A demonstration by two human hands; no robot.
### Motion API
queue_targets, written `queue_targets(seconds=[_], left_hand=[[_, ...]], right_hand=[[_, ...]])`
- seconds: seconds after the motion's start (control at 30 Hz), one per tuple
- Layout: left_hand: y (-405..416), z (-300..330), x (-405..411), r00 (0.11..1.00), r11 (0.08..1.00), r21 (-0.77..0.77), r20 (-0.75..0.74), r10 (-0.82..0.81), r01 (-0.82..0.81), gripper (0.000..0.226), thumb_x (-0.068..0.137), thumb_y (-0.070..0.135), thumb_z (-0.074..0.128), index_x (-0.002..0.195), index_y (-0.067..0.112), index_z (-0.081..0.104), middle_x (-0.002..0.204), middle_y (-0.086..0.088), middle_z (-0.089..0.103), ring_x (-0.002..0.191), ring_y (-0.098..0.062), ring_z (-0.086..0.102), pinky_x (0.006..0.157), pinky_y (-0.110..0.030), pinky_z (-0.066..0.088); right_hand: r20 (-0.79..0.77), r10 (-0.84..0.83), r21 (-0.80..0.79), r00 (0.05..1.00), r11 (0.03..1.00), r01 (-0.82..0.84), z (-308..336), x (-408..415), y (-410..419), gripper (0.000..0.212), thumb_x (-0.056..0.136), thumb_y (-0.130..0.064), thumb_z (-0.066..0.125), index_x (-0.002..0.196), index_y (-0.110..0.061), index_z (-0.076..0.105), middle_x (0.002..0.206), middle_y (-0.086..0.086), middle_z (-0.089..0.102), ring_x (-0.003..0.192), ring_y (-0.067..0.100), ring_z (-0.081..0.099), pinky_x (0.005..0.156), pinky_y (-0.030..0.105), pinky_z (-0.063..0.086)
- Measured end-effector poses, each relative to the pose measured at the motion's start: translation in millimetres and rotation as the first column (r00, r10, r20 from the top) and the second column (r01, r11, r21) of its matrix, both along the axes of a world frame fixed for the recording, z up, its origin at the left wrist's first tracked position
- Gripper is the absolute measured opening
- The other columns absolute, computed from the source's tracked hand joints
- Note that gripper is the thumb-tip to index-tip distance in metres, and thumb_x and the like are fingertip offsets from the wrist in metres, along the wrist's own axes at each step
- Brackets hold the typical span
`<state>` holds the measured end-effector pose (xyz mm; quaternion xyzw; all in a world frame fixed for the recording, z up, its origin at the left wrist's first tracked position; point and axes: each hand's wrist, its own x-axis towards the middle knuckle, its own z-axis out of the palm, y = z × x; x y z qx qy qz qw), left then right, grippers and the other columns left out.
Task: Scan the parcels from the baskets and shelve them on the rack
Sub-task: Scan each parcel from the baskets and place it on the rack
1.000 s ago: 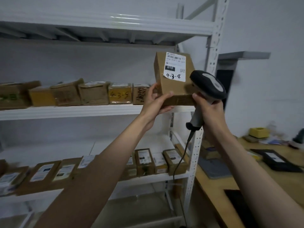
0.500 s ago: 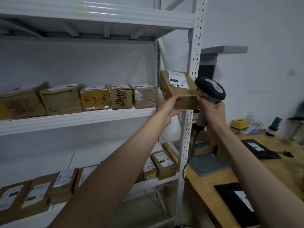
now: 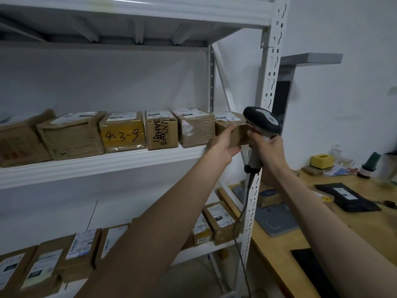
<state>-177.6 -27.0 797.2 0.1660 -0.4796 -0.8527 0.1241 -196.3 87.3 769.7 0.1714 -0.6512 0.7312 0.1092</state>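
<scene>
My left hand (image 3: 223, 145) grips the near left corner of the small cardboard parcel (image 3: 233, 131), thumb on the front face and fingers underneath. The parcel sits at the right end of the middle shelf (image 3: 96, 164), just beside the taped brown box (image 3: 196, 127). My right hand (image 3: 268, 149) is wrapped round the handle of the barcode scanner (image 3: 263, 121), its knuckles touching the parcel's right side. To finish well, I should slide the parcel straight back until it lines up with the row, label up, and keep the scanner cord (image 3: 240, 222) off the rack upright (image 3: 267, 82). Half a second ago the parcel was held in the air in front of the upright; now it rests on the shelf.
</scene>
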Motion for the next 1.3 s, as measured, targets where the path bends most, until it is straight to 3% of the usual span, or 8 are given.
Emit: queue_targets(seconds=[0.23,0.4,0.47,0.57,0.7,0.9,1.1,1.3], left_hand=[[-17,-10,-11,0.997,0.997,-0.008,0.026,-0.079,0.08,0.068,0.087,0.026,0.079,0.144,0.007,0.047,0.143,-0.024,0.051,0.124,-0.038,0.059,0.1,-0.043,0.053],[-19,-37,2,0.978,0.979,-0.098,0.132,-0.164,0.177,0.072,0.091,0.043,0.072,0.148,0.007,0.046,0.15,-0.019,0.048,0.132,-0.035,0.055,0.097,-0.037,0.053],[-20,-58,12,0.968,0.965,-0.164,0.177,-0.176,0.205,0.058,0.096,0.048,0.064,0.135,0.006,0.057,0.129,-0.012,0.064,0.114,-0.029,0.066,0.092,-0.034,0.055],[-13,-101,28,0.935,0.905,-0.296,0.274,-0.226,0.306,0.032,0.096,0.044,0.062,0.097,0.011,0.064,0.094,-0.005,0.068,0.083,-0.019,0.066,0.075,-0.029,0.054],[19,-182,37,0.838,0.809,-0.315,0.417,-0.351,0.495,0.022,0.095,0.037,0.061,0.089,0.016,0.062,0.079,-0.001,0.066,0.077,-0.016,0.064,0.076,-0.028,0.052],[114,-307,54,0.604,0.598,-0.264,0.631,-0.486,0.757,0.022,0.098,0.038,0.057,0.09,0.018,0.063,0.09,-0.001,0.069,0.081,-0.014,0.066,0.069,-0.026,0.05],[236,-412,121,0.303,0.262,-0.18,0.762,-0.572,0.948,0.023,0.1,0.037,0.055,0.098,0.017,0.065,0.092,-0.002,0.071,0.082,-0.015,0.067,0.07,-0.027,0.051],[311,-507,198,0.06,-0.044,-0.098,0.845,-0.531,0.994,0.018,0.098,0.031,0.055,0.098,0.016,0.066,0.093,-0.005,0.07,0.074,-0.015,0.066,0.067,-0.025,0.05]], right_hand=[[-0.001,0.065,0.003,0.998,0.998,-0.065,-9,-14,-22,0.033,0.093,-0.016,0.071,0.125,-0.016,0.065,0.12,0.005,0.071,0.118,0.02,0.064,0.109,0.051,0.048],[0.029,0.04,0.004,0.999,0.999,-0.04,-23,-11,-27,0.028,0.091,-0.013,0.073,0.118,-0.013,0.065,0.108,0.003,0.072,0.103,0.018,0.069,0.094,0.049,0.059],[0.093,0.027,-0.025,0.995,0.999,-0.025,-39,-3,-20,0.032,0.091,-0.009,0.071,0.12,-0.002,0.064,0.105,0.008,0.069,0.097,0.021,0.068,0.084,0.045,0.062],[0.201,0.009,-0.081,0.98,0.997,0.008,-75,24,5,0.028,0.09,-0.007,0.068,0.116,0.002,0.064,0.096,0.011,0.066,0.082,0.02,0.067,0.071,0.039,0.062],[0.381,-0.045,-0.109,0.924,0.99,0.093,-139,75,57,0.012,0.096,-0.007,0.063,0.107,-0.001,0.065,0.086,0.012,0.062,0.068,0.019,0.063,0.065,0.035,0.062],[0.653,-0.213,-0.115,0.727,0.921,0.373,-248,165,148,0.006,0.099,-0.008,0.06,0.105,-0.006,0.062,0.076,0.013,0.061,0.055,0.019,0.059,0.058,0.032,0.06],[0.845,-0.33,-0.063,0.42,0.72,0.691,-344,271,225,0.011,0.098,-0.009,0.06,0.107,-0.005,0.058,0.071,0.012,0.059,0.05,0.019,0.053,0.047,0.029,0.049],[0.903,-0.408,0.114,0.137,0.534,0.838,-443,377,272,0.008,0.095,-0.014,0.064,0.097,-0.007,0.062,0.071,0.01,0.059,0.051,0.02,0.052,0.049,0.03,0.046]])
